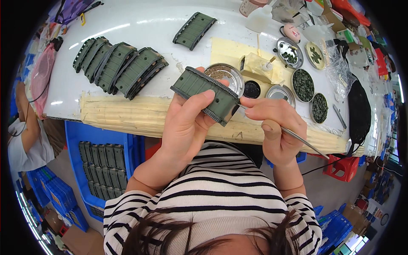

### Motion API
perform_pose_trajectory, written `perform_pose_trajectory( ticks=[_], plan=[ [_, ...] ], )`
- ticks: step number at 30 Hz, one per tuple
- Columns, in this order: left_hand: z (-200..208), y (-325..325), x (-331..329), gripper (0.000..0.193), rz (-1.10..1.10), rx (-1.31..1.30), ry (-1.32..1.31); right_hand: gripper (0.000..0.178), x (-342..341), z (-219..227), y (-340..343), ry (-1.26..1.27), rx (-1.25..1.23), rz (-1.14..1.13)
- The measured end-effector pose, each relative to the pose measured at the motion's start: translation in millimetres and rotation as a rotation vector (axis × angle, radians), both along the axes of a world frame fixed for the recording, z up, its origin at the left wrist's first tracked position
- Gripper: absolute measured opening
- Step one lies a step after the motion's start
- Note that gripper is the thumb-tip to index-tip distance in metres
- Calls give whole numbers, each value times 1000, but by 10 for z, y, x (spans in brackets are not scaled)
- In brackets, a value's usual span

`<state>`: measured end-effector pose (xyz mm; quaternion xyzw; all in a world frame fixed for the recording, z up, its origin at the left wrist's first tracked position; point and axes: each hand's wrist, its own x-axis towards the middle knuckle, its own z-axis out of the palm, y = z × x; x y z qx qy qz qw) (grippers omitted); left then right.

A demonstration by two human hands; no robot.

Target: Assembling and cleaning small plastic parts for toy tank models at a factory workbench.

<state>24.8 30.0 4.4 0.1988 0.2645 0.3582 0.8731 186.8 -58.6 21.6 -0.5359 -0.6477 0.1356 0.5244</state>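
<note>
My left hand (180,123) is closed round a green toy tank hull (195,86) with grey tracks along both long sides. The hull is tilted above the table edge, my thumb on its flat face. My right hand (282,127) grips a slim metal tool, perhaps tweezers (305,143). Its thin tip meets the hull's right end; fingers partly hide the contact. Just behind the hull stands a round tin (234,76) with small brown bits. Close to my right fingers are a small black pot (252,89) and a silvery round tin (280,92).
Several similar hulls (123,70) lean in a row at left; another hull (194,30) lies farther back. Tins of dark green pieces (303,85) stand at right beside a taped block (259,68). A blue crate (73,165) holds more hulls below. Another person's arm (27,123) is far left.
</note>
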Motion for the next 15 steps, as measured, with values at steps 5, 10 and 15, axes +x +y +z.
perform_pose_trajectory(
  ticks=[5, 10, 15],
  plan=[
    [1, 24, -26, 47, -43, -46, -59, 17, -22, 94, -27, -83, 22, 20],
    [-15, 32, -46, 47, -84, -53, -94, 27, -33, 149, -70, -90, 21, 61],
    [-49, 34, -47, 49, -119, -21, -104, 17, -34, 176, -51, -125, 78, 83]
  ],
)
